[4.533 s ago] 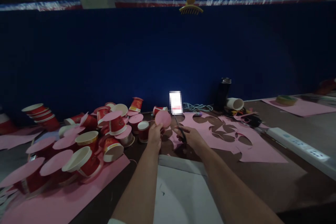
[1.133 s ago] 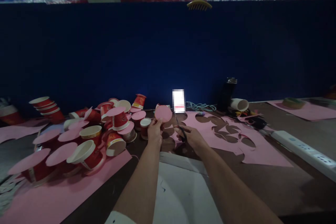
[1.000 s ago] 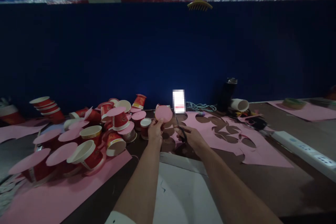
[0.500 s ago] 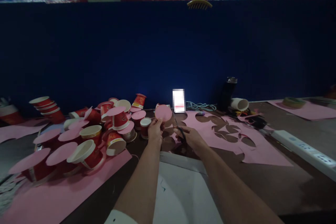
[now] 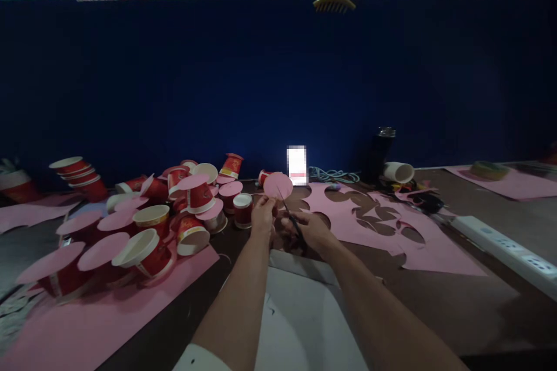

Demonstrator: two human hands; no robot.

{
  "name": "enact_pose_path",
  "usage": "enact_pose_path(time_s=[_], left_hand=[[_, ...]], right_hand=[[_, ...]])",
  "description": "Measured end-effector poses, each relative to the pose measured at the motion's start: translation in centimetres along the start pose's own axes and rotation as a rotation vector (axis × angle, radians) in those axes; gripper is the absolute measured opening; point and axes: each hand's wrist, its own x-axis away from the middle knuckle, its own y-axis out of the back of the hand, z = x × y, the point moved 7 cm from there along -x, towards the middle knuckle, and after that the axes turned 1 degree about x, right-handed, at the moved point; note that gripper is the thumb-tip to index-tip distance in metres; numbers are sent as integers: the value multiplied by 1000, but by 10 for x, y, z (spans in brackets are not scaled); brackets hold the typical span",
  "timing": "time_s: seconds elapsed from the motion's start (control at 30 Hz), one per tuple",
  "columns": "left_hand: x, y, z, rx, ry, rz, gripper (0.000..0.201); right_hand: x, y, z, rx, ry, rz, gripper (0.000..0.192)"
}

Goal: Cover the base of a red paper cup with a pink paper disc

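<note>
Pinched in my left hand (image 5: 263, 217) is a pink paper disc (image 5: 277, 185), held up by its lower edge. My right hand (image 5: 311, 229) grips a pair of dark scissors (image 5: 296, 221), whose blades point up and left to the disc's right side. Whether the blades are cutting the paper is too small to tell. To the left of my left hand a small red cup (image 5: 242, 210) with a white top stands on the dark table. Beyond the disc, part of another red cup (image 5: 263, 177) shows.
Red paper cups (image 5: 148, 255), several with pink discs, crowd the left on pink paper (image 5: 130, 316). Cut pink sheets (image 5: 444, 255) lie to the right. A lit phone (image 5: 297, 165), a dark bottle (image 5: 379, 153) and a cable (image 5: 335, 175) are at the back; a power strip (image 5: 505, 249) lies right.
The pink disc and my left hand have shifted slightly right. My right hand has moved a little left, and the scissor blades now overlap the disc's right side.
</note>
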Motion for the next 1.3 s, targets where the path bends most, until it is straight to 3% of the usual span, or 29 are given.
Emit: enact_pose_path(time_s=[0.17, 0.57, 1.3], left_hand=[[1, -6, 5, 46, 20, 54, 34], [4, -5, 2, -1, 17, 47, 37], [7, -5, 1, 63, 55, 27, 38]], right_hand=[[-4, 5, -3, -6, 17, -20, 50], [-8, 9, -2, 54, 86, -31, 50], [-2, 3, 5, 67, 55, -11, 46]])
